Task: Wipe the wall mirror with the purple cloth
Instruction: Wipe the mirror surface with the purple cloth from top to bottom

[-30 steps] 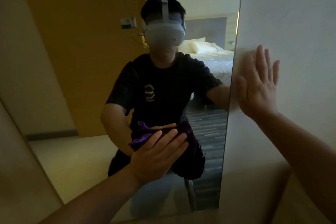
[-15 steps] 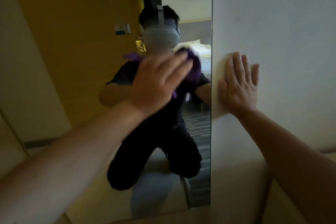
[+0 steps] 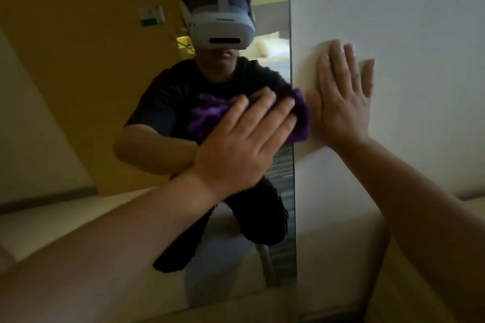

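Left hand [image 3: 241, 144]: centre of frame, palm forward, fingers [image 3: 265, 115] extended and close together, pointing to the upper right. Left forearm: bare, runs in from the lower-left corner. Right hand [image 3: 341, 102]: right of centre, flat, palm forward, fingers [image 3: 338, 60] pointing up. Right forearm: bare, enters from the lower-right edge.
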A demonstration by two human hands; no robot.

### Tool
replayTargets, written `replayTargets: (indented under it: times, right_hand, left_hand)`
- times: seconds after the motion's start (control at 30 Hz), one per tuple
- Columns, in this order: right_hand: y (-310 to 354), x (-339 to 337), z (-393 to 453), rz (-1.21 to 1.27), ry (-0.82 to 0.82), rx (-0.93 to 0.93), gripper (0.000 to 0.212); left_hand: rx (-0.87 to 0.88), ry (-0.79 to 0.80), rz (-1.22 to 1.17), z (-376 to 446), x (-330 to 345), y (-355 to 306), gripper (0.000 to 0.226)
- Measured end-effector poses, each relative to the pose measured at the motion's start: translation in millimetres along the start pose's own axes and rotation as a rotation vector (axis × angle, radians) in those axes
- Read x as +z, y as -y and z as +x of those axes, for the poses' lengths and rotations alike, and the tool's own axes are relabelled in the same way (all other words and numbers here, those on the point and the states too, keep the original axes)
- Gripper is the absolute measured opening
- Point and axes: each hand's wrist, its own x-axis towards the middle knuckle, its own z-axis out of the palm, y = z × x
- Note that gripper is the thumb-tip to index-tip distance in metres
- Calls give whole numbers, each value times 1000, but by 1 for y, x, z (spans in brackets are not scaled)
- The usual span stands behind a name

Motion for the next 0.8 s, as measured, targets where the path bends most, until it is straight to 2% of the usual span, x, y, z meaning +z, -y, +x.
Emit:
replayTargets:
  times: [0.2,0.3,0.43,0.6,0.7,0.8]
  right_hand:
    - [-4,3,0,9,-44,-40,51]
    - [-6,6,0,-43,-69,-57,50]
    - [-1,3,4,-73,-18,-20,53]
    - [5,-22,8,23,189,39,57]
    - [18,-47,12,152,292,135,58]
    - [57,-70,-9,138,362,99,57]
  left_hand:
    - [148,206,-28,-112,24,-87,57]
    - [169,235,-28,-148,30,-114,61]
    - [198,263,-46,-157,29,-121,57]
    - [154,444,-250,-144,14,-112,50]
    - [184,452,-313,-146,-3,-102,42]
    - [63,472,-354,-165,-28,-87,37]
